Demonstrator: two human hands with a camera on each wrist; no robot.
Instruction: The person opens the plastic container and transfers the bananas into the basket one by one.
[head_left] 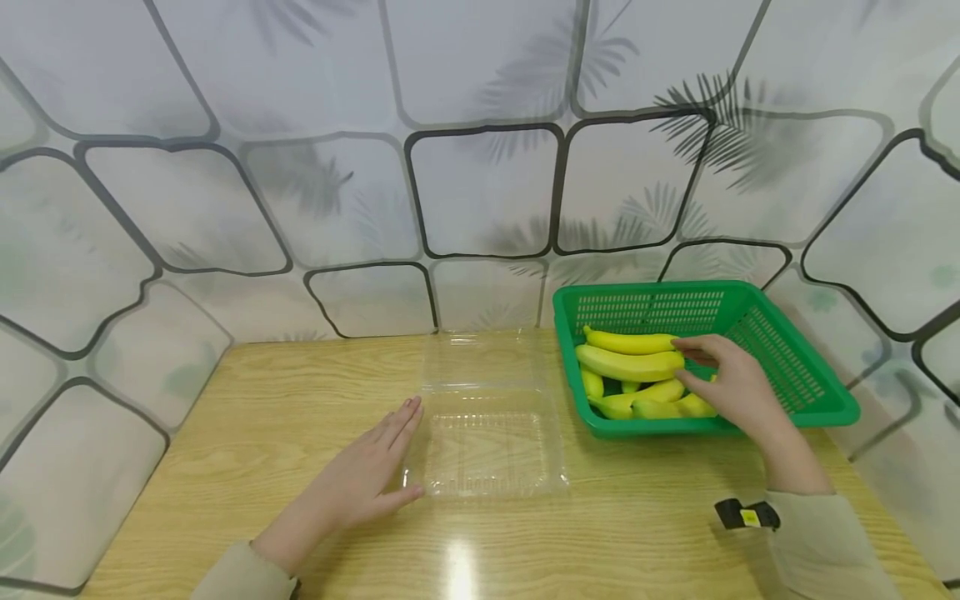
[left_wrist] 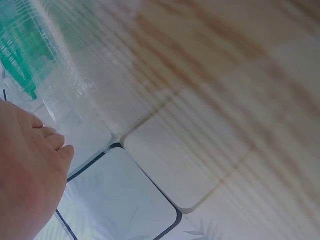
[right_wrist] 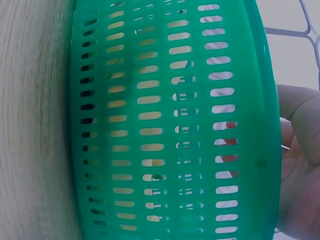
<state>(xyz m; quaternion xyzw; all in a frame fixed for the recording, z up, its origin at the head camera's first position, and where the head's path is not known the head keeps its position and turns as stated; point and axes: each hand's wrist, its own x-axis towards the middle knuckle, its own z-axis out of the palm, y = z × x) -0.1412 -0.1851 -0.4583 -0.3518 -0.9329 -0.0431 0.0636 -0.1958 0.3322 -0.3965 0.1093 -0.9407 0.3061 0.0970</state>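
Observation:
A clear plastic clamshell box (head_left: 487, 450) lies opened flat on the table, its lid (head_left: 483, 358) toward the wall. My left hand (head_left: 367, 471) is at the box's left edge, fingers straight and thumb by the near left corner. To the right, several yellow bananas (head_left: 622, 407) lie in a green plastic basket (head_left: 813, 408). Reaching over the basket's near rim, my right hand (head_left: 731, 383) pinches the right end of a banana (head_left: 626, 363), thumb on the near side and fingers on the far side. In the right wrist view, the basket wall (right_wrist: 165, 115) hides most of the bananas.
The wood-grain table (head_left: 255, 417) meets a patterned wall covering (head_left: 487, 192) at the back and on both sides. The basket stands close to the right wall, its left side near the box. A black strap (head_left: 747, 514) with a yellow tag is at the right sleeve.

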